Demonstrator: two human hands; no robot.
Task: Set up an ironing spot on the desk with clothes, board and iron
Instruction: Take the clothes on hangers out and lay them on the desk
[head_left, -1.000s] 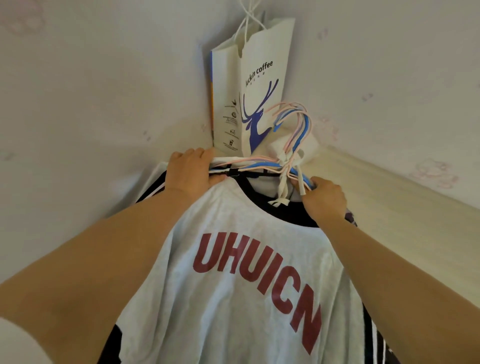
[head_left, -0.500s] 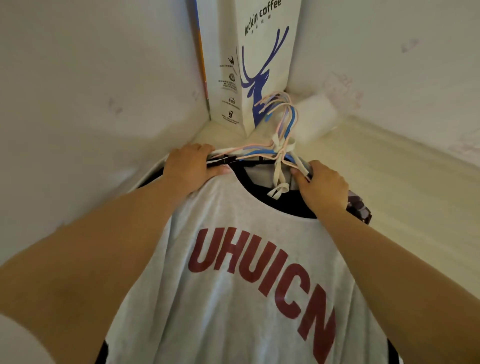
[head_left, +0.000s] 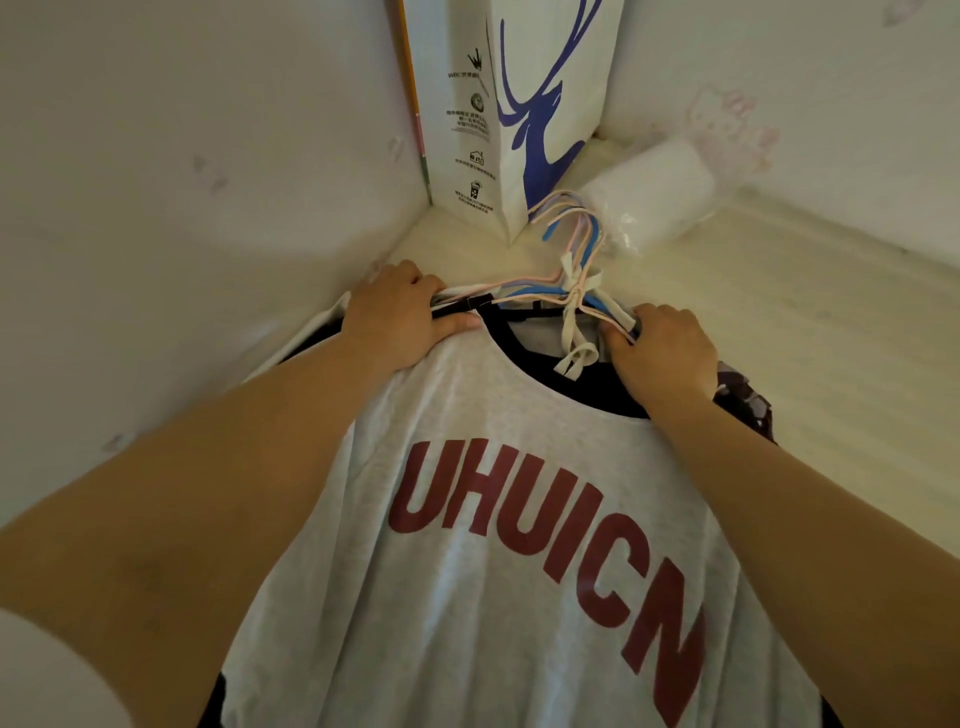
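Note:
A white T-shirt (head_left: 498, 519) with red letters and a dark collar lies on top of a stack of clothes on pink and blue hangers (head_left: 566, 260). My left hand (head_left: 400, 317) grips the left shoulder end of the hangers and shirt. My right hand (head_left: 665, 348) grips the right shoulder end. The hanger hooks point toward the far corner of the light desk (head_left: 831, 338). A dark patterned garment (head_left: 743, 400) peeks out under my right wrist. No board or iron is in view.
A tall white paper bag (head_left: 509, 114) with a blue deer stands in the corner where two walls meet. A white roll in plastic wrap (head_left: 654, 192) lies beside it on the right, just behind the hanger hooks.
The stack of clothes and both hands have moved toward the desk's far corner; the bag and roll now loom larger and closer. Both hands keep their grip.

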